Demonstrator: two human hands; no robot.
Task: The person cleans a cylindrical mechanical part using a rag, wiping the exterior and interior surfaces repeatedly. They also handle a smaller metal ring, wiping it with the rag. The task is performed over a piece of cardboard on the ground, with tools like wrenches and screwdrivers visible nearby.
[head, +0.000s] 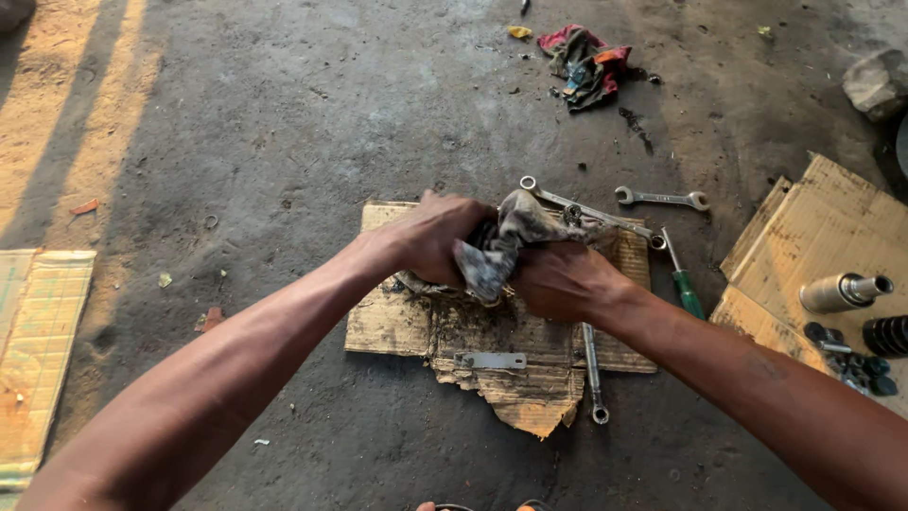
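Note:
My left hand (437, 237) and my right hand (566, 281) both grip a dirty grey rag (506, 241) bunched between them, over a torn piece of cardboard (492, 350) on the ground. The rag is wrapped around something dark that stays mostly hidden. A long wrench (586, 210) lies just behind the rag. Another wrench (593, 374) and a flat metal plate (490, 361) lie on the cardboard below my hands.
A combination wrench (662, 198) and a green-handled screwdriver (683, 282) lie on the concrete to the right. Further right, cardboard sheets (823, 237) carry a metal cylinder (842, 291), a black spring (886, 335) and small parts. A coloured rag (586, 61) lies at the back, a stone (875, 83) at far right.

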